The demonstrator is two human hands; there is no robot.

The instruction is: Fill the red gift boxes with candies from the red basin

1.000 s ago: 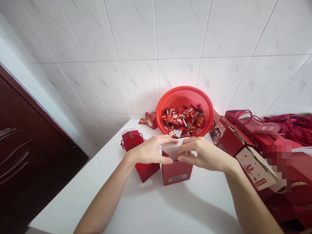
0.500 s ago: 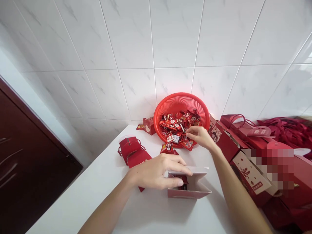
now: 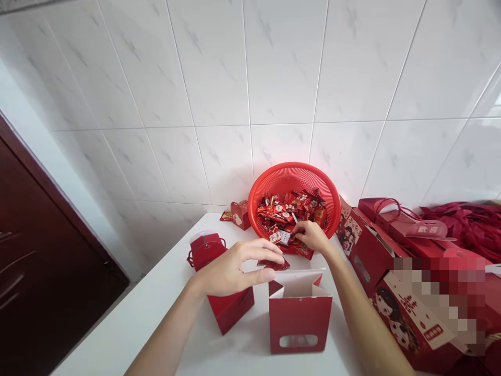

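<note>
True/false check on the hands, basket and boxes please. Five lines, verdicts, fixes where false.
1. The right hand is at the candies in the basket. True.
2. The open box has a window low on its front. True.
3. The basket is blue. False: it is red.
4. The left hand is inside the basket. False: it is beside the open box.
5. The open box stands upright. True.

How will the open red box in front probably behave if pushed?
The open red box is probably light, because it looks like thin card. Its sides bend inward near the top, so it may fold when squeezed. Standing upright, it could tip if pushed high.
</note>
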